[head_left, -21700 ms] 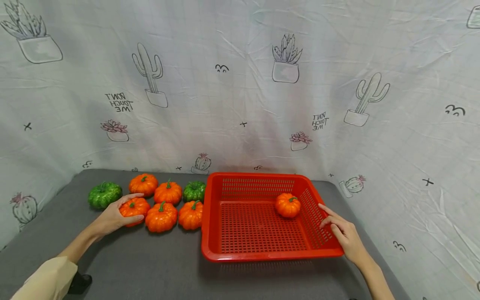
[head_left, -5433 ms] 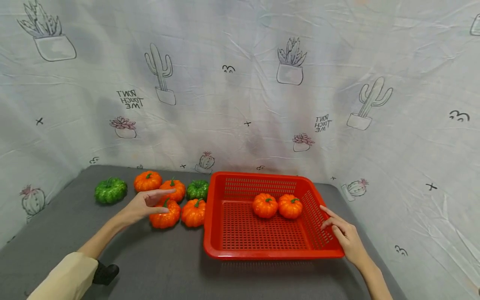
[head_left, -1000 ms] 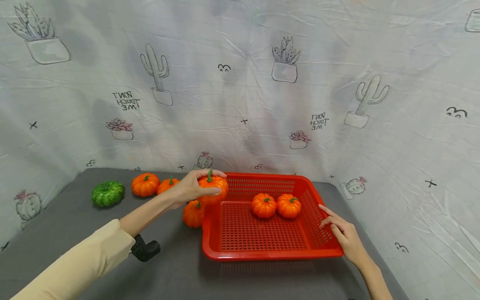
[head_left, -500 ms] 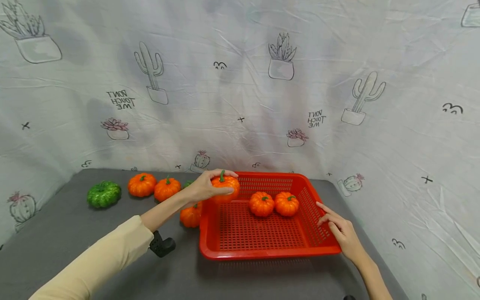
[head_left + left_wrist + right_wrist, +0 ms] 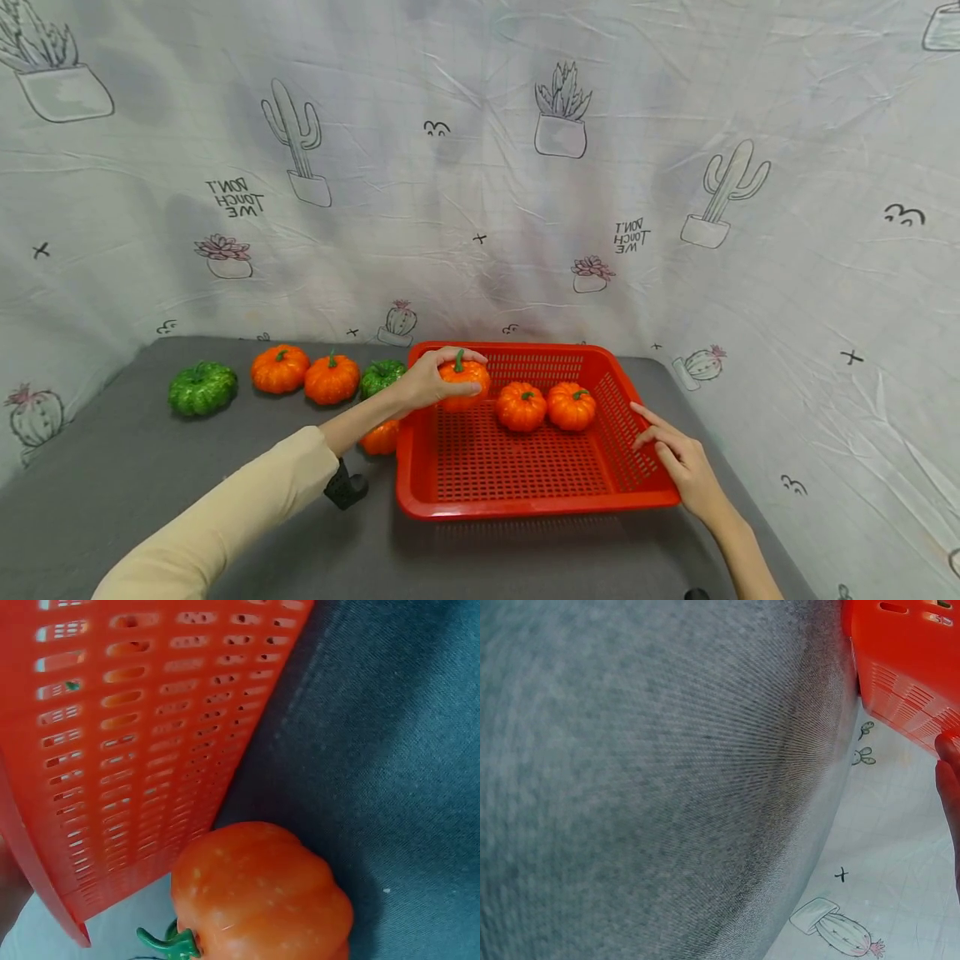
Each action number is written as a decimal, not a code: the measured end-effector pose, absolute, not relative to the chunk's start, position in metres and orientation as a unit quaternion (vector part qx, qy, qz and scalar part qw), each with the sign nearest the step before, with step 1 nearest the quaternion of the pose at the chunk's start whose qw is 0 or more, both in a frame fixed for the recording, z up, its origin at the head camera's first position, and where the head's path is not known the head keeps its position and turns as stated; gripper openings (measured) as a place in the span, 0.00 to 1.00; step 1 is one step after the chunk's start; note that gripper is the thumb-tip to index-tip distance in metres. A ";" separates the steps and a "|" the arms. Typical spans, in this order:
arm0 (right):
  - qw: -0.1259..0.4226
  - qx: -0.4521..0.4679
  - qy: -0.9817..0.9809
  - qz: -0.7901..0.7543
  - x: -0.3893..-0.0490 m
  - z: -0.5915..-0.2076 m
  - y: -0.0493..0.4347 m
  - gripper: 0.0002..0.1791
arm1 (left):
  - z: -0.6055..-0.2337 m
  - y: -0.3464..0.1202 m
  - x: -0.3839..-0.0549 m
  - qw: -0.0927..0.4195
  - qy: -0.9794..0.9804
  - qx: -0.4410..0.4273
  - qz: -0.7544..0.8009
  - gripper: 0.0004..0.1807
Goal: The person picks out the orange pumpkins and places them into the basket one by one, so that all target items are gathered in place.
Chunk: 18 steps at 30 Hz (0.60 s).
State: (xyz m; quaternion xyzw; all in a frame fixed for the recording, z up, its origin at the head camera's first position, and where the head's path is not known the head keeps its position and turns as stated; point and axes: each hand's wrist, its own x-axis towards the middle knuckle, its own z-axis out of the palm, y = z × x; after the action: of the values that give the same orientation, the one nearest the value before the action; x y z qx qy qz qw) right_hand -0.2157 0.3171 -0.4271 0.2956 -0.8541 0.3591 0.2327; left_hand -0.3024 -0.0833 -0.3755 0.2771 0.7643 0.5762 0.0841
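Note:
Over the left part of the red plastic basket (image 5: 536,507), my left hand (image 5: 427,383) holds a small orange pumpkin (image 5: 467,385) between thumb and fingers, its green stem up. Two more orange pumpkins, a left one (image 5: 521,407) and a right one (image 5: 572,407), sit side by side on the basket floor. With bent fingers over the basket's right rim, my right hand (image 5: 688,468) holds that side. In the right wrist view, only a sliver of the right hand (image 5: 949,776) shows against the basket (image 5: 907,675).
Left of the basket, on the grey table (image 5: 300,492), lie a green pumpkin (image 5: 202,389), two orange pumpkins (image 5: 280,369) (image 5: 332,379) and another green pumpkin (image 5: 381,377). One more orange pumpkin (image 5: 259,896) stands close against the basket's left wall, partly hidden by my forearm in the head view.
A second pumpkin came to lie in the basket earlier. My left hand then took another from the table and carried it right, over the basket. The right hand stays at the rim.

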 end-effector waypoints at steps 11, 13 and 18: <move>0.228 0.294 -0.853 0.367 -0.213 -0.424 0.315 0.17 | -0.382 -0.070 -0.308 0.103 0.784 0.247 0.560 0.26; 0.231 0.294 -0.852 0.365 -0.213 -0.425 0.315 0.17 | -0.384 -0.067 -0.309 0.101 0.787 0.243 0.558 0.26; 0.234 0.297 -0.849 0.369 -0.215 -0.426 0.316 0.17 | -0.386 -0.064 -0.312 0.090 0.787 0.239 0.561 0.26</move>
State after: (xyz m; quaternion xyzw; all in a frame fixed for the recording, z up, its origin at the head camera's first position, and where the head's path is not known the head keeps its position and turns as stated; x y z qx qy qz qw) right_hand -0.2147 0.3158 -0.4261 0.2972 -0.8490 0.3687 0.2344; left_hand -0.3121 -0.0637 -0.3856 0.2394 0.7870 0.5614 0.0897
